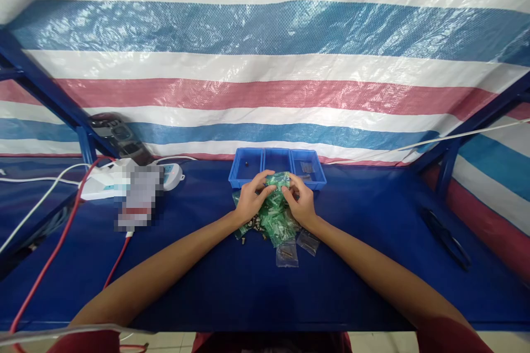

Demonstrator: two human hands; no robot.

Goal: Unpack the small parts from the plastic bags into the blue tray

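Between them, my left hand and my right hand hold a small green plastic bag, thumbs on its near face and fingers around its sides. Beneath it lies a heap of similar green bags with small pale pieces showing through. Loose screws are scattered by the heap's left side, below my left hand. Two clear bags rest at the near side: one clear bag with small brownish parts, and another clear bag near my right wrist.
Behind my hands stands a blue three-compartment tray, with small items in its left and right compartments. On the left are a power strip, a blurred-out device and a red cable. A dark strap-like object lies at right.
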